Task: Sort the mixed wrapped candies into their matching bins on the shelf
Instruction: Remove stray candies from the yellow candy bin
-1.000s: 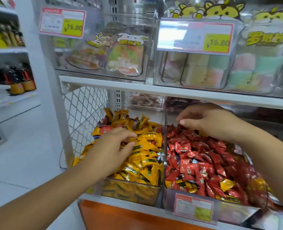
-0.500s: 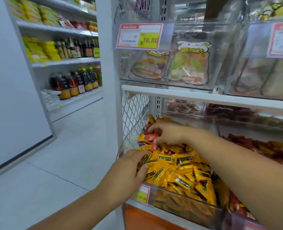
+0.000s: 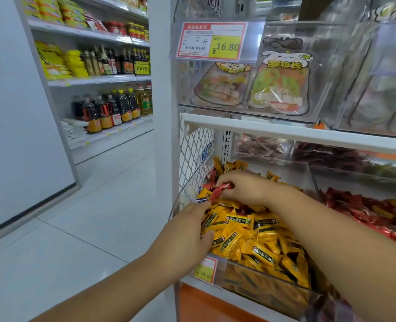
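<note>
- A red wrapped candy (image 3: 221,189) is pinched at the fingertips of the right hand (image 3: 245,188). It is held just above the far left corner of the heap of yellow candies (image 3: 250,231).
- Its long axis is seen running across the view, with the left end tipped slightly down.
- The heap of red candies (image 3: 366,212) lies to the right of that hand, well apart, past a clear divider. The candy's proper place is judged to be there, so a carry rightward over the divider is called for.
- The left hand (image 3: 187,231) is nearer the viewer, below and left of the right hand. Its fingers are curled onto the yellow candies; whether anything is gripped cannot be told.
- The yellow candies are contained in a clear bin (image 3: 262,284) that is piled to its rim.
- A wire mesh panel (image 3: 195,147) stands close on the left and a shelf board (image 3: 285,133) passes overhead, so headroom is limited.
</note>
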{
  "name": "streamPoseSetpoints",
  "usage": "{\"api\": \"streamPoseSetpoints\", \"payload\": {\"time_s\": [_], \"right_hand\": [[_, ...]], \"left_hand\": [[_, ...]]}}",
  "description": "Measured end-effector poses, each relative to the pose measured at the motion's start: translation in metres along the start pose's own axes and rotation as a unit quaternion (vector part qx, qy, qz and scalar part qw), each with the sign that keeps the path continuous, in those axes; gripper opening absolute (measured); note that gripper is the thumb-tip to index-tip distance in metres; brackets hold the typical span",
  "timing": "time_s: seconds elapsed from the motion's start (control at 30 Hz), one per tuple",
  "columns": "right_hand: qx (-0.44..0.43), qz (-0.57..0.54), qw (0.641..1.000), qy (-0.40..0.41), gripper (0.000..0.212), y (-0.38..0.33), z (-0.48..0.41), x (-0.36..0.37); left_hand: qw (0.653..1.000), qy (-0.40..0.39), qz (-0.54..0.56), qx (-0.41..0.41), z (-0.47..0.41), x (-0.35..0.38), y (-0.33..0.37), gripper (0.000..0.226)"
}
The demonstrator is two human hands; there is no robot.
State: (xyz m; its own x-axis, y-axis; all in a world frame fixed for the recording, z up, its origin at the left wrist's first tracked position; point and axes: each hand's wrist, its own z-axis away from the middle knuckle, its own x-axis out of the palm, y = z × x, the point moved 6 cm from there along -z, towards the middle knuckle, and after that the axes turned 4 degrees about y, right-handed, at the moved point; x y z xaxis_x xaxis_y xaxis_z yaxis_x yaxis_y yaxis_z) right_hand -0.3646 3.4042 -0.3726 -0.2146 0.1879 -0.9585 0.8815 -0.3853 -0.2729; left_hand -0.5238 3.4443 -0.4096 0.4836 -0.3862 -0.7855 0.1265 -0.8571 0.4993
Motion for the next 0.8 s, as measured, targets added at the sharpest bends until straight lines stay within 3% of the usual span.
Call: {"api": "streamPoseSetpoints", "payload": {"time_s": [0.17,0.3,0.53,0.7,0.8], "right_hand": [[0.077,-0.046,0.994,0.068,0.013,0.019,0.026,-0.05],[0.116,-0.091,0.989,0.021,0.013,0.028,0.044,-0.052],[0.114,-0.061,0.991,-0.013,0.034,0.021,0.01,-0.026],[0.086,0.03,0.991,-0.096,0.041,0.018,-0.009,-0.012],[0.067,0.094,0.985,-0.131,0.047,0.017,-0.01,-0.001]], "left_hand": [[1.0,0.0,0.013,-0.018,-0.006,-0.003,0.003,0.063],[0.999,0.02,0.025,-0.039,-0.03,-0.002,0.008,0.056],[0.995,-0.01,-0.077,-0.062,-0.066,0.015,0.006,0.061],[0.994,-0.025,-0.063,-0.084,-0.078,0.018,-0.002,0.082],[0.995,-0.014,-0.048,-0.086,-0.087,0.018,-0.002,0.069]]}}
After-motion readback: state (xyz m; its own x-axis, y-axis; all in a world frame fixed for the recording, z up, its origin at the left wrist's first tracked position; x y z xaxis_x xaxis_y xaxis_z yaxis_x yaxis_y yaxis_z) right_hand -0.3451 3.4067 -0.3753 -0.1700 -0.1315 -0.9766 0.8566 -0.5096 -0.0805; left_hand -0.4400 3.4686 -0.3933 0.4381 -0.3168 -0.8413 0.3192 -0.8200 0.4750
